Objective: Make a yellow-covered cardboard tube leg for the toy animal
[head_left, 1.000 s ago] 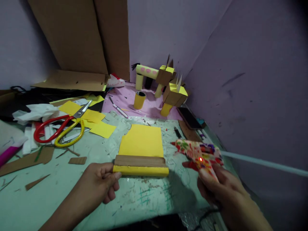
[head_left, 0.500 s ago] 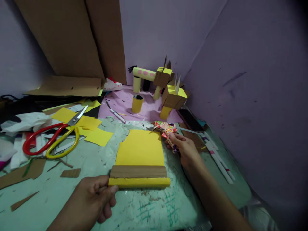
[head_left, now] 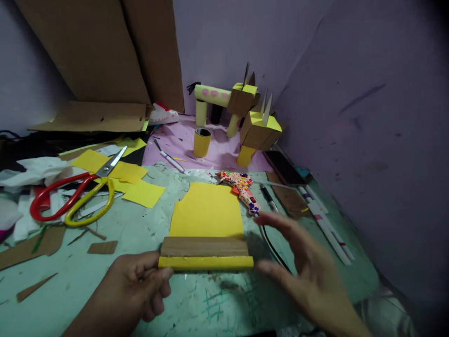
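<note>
My left hand (head_left: 140,285) pinches the left end of a cardboard strip (head_left: 205,246) whose near edge is wrapped in yellow paper. The yellow paper (head_left: 206,210) stretches away from me, flat on the table, with a notch at its far left corner. My right hand (head_left: 298,262) is empty, thumb and fingers apart, just off the strip's right end. Beyond its fingertips a flower-patterned hot glue gun (head_left: 242,185) lies on the table, its nozzle to the left and its black cord running toward me.
Large red-and-yellow scissors (head_left: 94,178) lie on yellow scraps at left. Behind stand a yellow tube (head_left: 202,143), a paper-and-cardboard animal figure (head_left: 213,95) and a boxy cardboard head (head_left: 261,133). A black pen (head_left: 269,199) and white sticks (head_left: 328,229) lie at right.
My right hand has let go of the glue gun, which now lies on the table, and has come back toward the strip's right end. My left hand keeps its pinch.
</note>
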Motion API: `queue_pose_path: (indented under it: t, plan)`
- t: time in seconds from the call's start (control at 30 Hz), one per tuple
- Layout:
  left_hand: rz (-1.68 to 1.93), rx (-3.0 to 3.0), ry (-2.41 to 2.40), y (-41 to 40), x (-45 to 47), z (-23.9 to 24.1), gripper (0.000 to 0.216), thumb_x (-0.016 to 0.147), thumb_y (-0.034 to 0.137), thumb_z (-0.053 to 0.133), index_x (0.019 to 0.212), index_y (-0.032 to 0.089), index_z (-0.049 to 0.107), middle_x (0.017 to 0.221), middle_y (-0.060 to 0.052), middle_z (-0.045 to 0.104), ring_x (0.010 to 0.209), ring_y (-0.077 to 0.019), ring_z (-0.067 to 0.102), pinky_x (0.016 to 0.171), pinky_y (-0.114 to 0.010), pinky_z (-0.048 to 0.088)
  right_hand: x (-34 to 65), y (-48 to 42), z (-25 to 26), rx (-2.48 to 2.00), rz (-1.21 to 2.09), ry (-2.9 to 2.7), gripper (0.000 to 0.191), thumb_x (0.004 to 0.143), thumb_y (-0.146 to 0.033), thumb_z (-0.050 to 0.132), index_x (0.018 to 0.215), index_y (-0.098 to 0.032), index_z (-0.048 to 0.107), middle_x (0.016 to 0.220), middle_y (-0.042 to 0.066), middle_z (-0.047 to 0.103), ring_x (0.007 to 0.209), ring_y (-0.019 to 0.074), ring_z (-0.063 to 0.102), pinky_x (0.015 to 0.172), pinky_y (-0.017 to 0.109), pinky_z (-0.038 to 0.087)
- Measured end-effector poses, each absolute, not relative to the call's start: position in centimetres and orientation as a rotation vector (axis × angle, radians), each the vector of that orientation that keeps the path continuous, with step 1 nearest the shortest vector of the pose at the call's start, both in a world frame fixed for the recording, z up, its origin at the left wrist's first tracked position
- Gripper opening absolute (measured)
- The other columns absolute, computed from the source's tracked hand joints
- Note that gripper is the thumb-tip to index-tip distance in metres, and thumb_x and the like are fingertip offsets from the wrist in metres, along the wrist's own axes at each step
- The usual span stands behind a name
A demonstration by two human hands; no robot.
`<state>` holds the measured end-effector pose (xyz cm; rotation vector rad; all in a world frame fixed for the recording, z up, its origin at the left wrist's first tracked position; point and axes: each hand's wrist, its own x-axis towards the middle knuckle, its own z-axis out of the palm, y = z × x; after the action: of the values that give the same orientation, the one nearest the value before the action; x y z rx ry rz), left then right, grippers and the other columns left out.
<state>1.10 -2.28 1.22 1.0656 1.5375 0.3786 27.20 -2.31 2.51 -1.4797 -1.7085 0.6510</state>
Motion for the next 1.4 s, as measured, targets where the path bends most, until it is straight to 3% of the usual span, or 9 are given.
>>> queue_pose_path:
  t: [0.17,0.5,0.67,0.93,1.13,1.3,1.4]
  plan:
    - [0.350,1.053,1.502,-2.2,0.8,0.9,0.031,0.067,0.048,0.057,0.053,0.020,0.057,0.043,0.002,0.056,0.041,-0.0114,0.051,0.044,-0.022,0.041,26.5,-5.2,0.3,-1.383,0.739,-1.869,0.070,0.073,-0.027,0.071,0.133,-0.030,0.036,0.128,0.008,0.054,0.117,0.0274,0.053,0.097,0.043,0.045]
    - [0.254,1.045,1.488,-1.1,0.6,1.5,0.031,0.065,0.047,0.058,0.050,0.019,0.055,0.039,0.001,0.053,0.039,-0.0115,0.047,0.044,-0.024,0.037,25.5,-4.4,-0.6,-1.294,0.776,-1.822,0.062,0.077,-0.031,0.067,0.130,-0.031,0.036,0.114,0.006,0.055,0.104,0.0262,0.055,0.091,0.044,0.047]
    - [0.246,1.020,1.477,-0.7,0.8,1.9,0.031,0.063,0.047,0.060,0.051,0.019,0.053,0.042,0.002,0.052,0.037,-0.0101,0.045,0.042,-0.023,0.035,25.1,-4.1,-1.1,-1.401,0.640,-1.953,0.065,0.078,-0.035,0.067,0.132,-0.029,0.032,0.123,0.009,0.053,0.117,0.0314,0.046,0.097,0.051,0.039]
    - [0.207,1.078,1.426,0.2,0.6,1.9,0.029,0.062,0.046,0.061,0.054,0.019,0.053,0.049,0.001,0.059,0.038,-0.0106,0.049,0.039,-0.022,0.035,24.7,-1.8,2.2,-1.315,0.410,-2.232,0.056,0.072,-0.047,0.070,0.117,-0.024,0.046,0.097,0.008,0.068,0.090,0.0298,0.063,0.093,0.056,0.040]
    - [0.207,1.035,1.400,0.4,0.8,1.8,0.033,0.058,0.049,0.060,0.046,0.021,0.047,0.034,0.005,0.045,0.031,-0.0080,0.036,0.037,-0.021,0.029,23.1,-0.4,3.6,-1.138,0.328,-2.386,0.062,0.069,-0.040,0.072,0.122,-0.019,0.046,0.093,0.009,0.071,0.082,0.0292,0.066,0.086,0.054,0.045]
    - [0.197,1.012,1.395,0.6,0.8,1.4,0.031,0.058,0.048,0.058,0.051,0.021,0.046,0.040,0.003,0.053,0.031,-0.0089,0.040,0.035,-0.021,0.026,24.1,-1.7,3.0,-1.076,0.166,-2.309,0.051,0.072,-0.036,0.072,0.117,-0.029,0.049,0.083,0.003,0.073,0.071,0.0257,0.068,0.086,0.049,0.045]
    - [0.164,1.029,1.403,0.9,0.7,1.2,0.033,0.058,0.049,0.057,0.047,0.022,0.042,0.036,0.004,0.050,0.030,-0.0084,0.036,0.035,-0.021,0.025,26.0,-2.9,1.7,-1.098,0.154,-2.238,0.045,0.070,-0.033,0.075,0.110,-0.032,0.054,0.081,0.001,0.072,0.069,0.0250,0.067,0.087,0.048,0.043]
